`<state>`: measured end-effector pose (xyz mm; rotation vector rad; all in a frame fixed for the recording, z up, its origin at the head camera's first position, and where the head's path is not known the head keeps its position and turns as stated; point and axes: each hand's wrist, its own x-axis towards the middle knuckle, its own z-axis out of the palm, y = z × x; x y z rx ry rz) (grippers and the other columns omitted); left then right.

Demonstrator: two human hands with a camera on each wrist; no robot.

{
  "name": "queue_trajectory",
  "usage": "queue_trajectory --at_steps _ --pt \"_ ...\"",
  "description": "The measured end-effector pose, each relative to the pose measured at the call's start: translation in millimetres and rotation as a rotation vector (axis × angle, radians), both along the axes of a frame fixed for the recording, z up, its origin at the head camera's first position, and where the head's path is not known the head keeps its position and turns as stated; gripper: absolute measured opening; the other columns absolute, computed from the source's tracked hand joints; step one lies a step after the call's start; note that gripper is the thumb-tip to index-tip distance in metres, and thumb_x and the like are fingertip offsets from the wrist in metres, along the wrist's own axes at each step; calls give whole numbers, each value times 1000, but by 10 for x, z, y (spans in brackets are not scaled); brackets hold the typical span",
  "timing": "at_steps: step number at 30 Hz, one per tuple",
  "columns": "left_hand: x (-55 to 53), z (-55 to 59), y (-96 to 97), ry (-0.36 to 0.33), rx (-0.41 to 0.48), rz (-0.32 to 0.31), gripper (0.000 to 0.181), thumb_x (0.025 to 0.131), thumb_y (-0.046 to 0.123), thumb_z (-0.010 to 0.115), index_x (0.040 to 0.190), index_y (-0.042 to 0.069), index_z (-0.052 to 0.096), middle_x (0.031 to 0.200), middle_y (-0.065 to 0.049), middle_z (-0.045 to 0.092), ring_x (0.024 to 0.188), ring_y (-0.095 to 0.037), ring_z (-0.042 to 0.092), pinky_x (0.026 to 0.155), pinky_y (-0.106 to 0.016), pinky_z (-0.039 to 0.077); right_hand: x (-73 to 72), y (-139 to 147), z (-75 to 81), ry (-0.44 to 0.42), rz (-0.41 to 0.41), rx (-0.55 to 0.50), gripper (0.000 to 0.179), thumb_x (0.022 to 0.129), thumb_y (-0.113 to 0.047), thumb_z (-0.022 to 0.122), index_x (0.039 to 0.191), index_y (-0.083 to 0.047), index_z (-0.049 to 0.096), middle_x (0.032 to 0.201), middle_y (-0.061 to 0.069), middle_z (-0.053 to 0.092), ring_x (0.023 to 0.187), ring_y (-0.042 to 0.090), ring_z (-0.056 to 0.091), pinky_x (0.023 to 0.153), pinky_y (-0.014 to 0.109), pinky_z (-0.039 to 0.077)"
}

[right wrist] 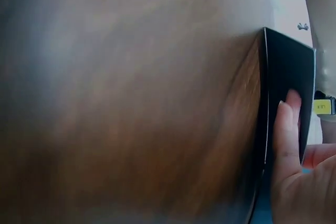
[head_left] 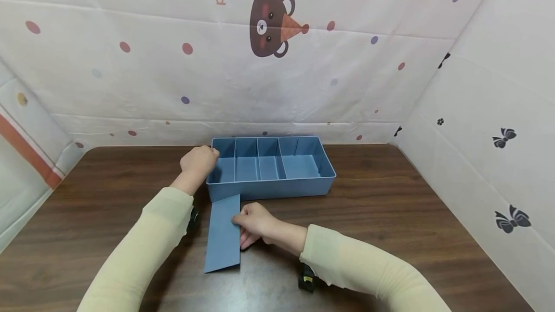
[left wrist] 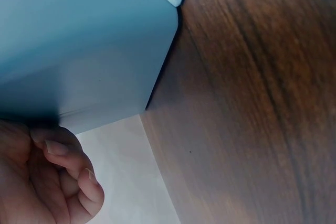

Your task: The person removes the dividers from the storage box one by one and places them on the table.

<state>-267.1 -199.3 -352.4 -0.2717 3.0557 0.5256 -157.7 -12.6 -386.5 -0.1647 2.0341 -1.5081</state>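
Observation:
A blue storage box (head_left: 270, 189) with several compartments stands on the table in the head view. At its left end my left hand (head_left: 200, 162) grips the rim, fingers curled; the left wrist view shows these curled fingers (left wrist: 84, 182) against the box wall (left wrist: 105, 85). In front of the box's left part is a long flat blue panel (head_left: 223, 240), its far end close to the box front. My right hand (head_left: 257, 223) pinches the panel's right edge, thumb on top. From the right wrist, the panel (right wrist: 286, 66) looks dark, with fingers (right wrist: 286, 124) lying along its underside.
The brown wooden table (head_left: 390, 215) runs to a white patterned sheet (head_left: 217, 76) hanging behind the box. Another white sheet with bows (head_left: 485, 124) closes the right side. A dark strap device (head_left: 306, 277) sits under the right wrist.

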Motion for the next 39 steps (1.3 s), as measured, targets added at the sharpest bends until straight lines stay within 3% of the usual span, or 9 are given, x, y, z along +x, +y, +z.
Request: queue_trajectory --at_steps 13,22,33,36,39 --pt "10 3 -2 4 2 -5 49 107 30 34 83 1 66 85 -18 65 75 -27 59 59 -36 47 -50 97 -12 50 181 174 40 107 -17 51 68 -8 50 50 2 57 36 7 54 37 19 44" --pt "10 -7 -8 16 5 -12 49 107 30 34 85 1 67 84 -17 65 76 -28 59 58 -35 46 -77 66 -16 86 195 306 45 107 -19 54 64 -6 51 46 3 55 34 9 52 36 20 43" --pt "3 -8 -15 29 6 -14 50 107 30 34 84 1 68 91 -21 69 75 -27 59 59 -38 48 -105 31 33 136 216 377 42 103 -15 59 64 0 60 46 5 56 36 11 53 36 23 45" --pt "3 -3 -14 22 5 -7 49 107 29 34 83 1 67 93 -22 69 74 -27 58 60 -38 48 -112 34 50 166 240 380 40 102 -13 59 64 -1 59 46 5 58 37 10 54 37 24 47" --pt "-1 -3 2 21 -4 -21 48 107 26 35 79 3 66 92 -21 70 73 -24 56 65 -38 47 -147 65 89 251 306 392 38 102 -12 58 65 -2 60 48 4 60 38 9 55 39 24 48"
